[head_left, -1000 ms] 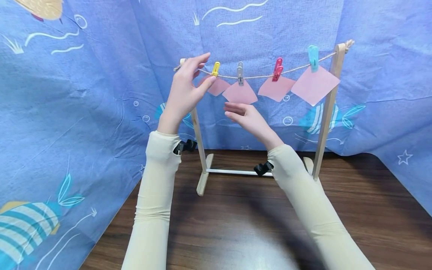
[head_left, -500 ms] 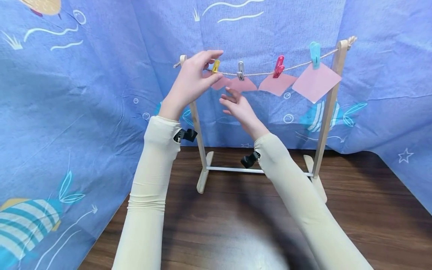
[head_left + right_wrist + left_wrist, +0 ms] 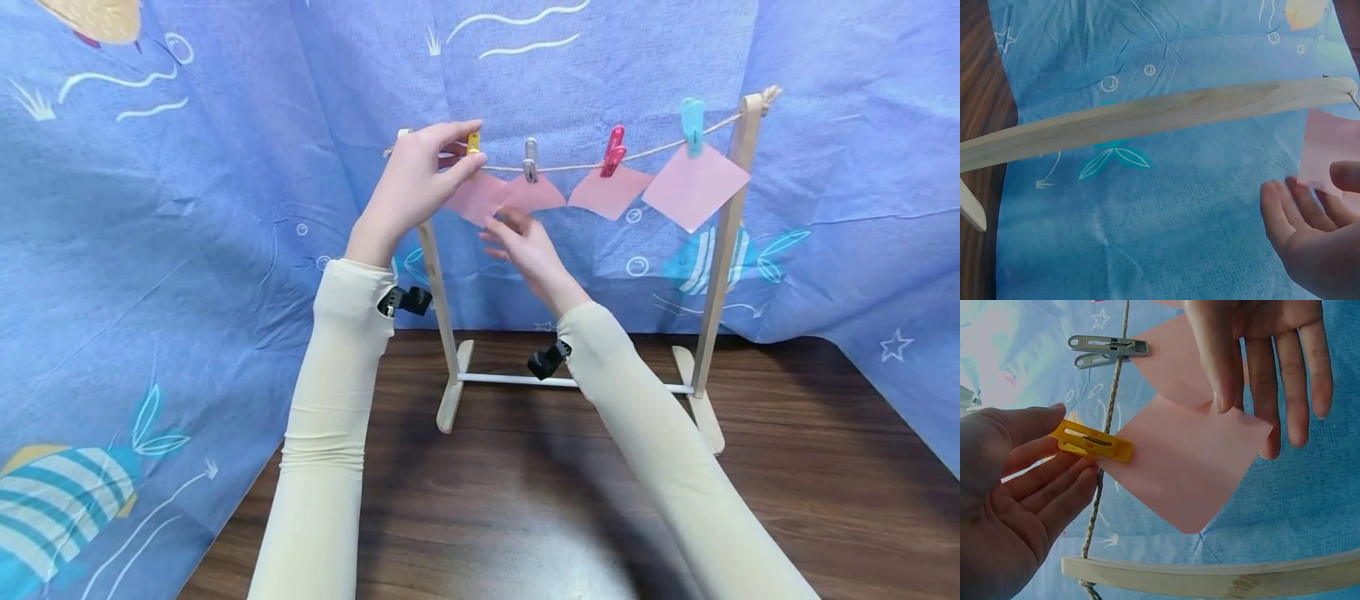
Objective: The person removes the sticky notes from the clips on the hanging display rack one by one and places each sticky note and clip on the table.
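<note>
My left hand (image 3: 412, 179) pinches the handle end of a yellow clothespin (image 3: 1094, 441), thumb on one side and fingers on the other. That clothespin sits at the rope (image 3: 1114, 394), biting one corner of a square pink sheet of paper (image 3: 1188, 462). Lower down, my right hand (image 3: 534, 250) holds the free edge of this sheet, with its thumb (image 3: 1225, 387) in front and a finger behind. Beside it, a grey clothespin (image 3: 531, 160) holds another pink sheet (image 3: 534, 195), partly behind the first one.
A red clothespin (image 3: 613, 152) and a light-blue clothespin (image 3: 693, 125) hang further pink sheets to the right. Wooden posts (image 3: 723, 250) carry the rope, joined low by a white bar (image 3: 517, 380). A brown table (image 3: 480, 500) lies beneath; a blue patterned cloth (image 3: 187, 267) hangs behind.
My left hand has moved from beside the yellow clothespin to pinching it. My right hand has risen leftwards to the leftmost sheet, which now faces forward more and shows larger.
</note>
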Available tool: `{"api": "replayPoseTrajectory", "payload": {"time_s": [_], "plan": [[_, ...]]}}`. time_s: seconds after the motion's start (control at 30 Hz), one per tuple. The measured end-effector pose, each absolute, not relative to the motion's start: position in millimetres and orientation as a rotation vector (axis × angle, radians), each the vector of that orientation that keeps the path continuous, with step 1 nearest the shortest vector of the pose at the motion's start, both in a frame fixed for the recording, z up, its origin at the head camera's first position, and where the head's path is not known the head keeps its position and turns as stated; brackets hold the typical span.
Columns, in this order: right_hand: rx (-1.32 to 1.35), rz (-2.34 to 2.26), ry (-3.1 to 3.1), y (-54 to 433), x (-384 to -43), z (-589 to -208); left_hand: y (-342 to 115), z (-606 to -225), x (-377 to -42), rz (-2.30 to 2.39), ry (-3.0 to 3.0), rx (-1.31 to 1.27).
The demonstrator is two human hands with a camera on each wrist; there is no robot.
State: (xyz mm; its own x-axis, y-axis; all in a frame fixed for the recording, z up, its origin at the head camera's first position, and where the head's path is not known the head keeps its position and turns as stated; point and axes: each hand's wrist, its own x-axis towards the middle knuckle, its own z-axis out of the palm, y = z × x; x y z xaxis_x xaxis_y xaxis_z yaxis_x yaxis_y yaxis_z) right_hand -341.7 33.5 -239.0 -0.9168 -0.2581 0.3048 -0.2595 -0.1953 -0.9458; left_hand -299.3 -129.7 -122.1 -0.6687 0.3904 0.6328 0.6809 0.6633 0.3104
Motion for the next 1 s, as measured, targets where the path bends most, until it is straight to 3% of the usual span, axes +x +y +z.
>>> {"api": "replayPoseTrajectory", "payload": {"time_s": [1.0], "plan": [[0.609, 2.333, -2.008, 31, -333, -244, -119, -128, -306, -0.750, -2.161, -0.861]]}}
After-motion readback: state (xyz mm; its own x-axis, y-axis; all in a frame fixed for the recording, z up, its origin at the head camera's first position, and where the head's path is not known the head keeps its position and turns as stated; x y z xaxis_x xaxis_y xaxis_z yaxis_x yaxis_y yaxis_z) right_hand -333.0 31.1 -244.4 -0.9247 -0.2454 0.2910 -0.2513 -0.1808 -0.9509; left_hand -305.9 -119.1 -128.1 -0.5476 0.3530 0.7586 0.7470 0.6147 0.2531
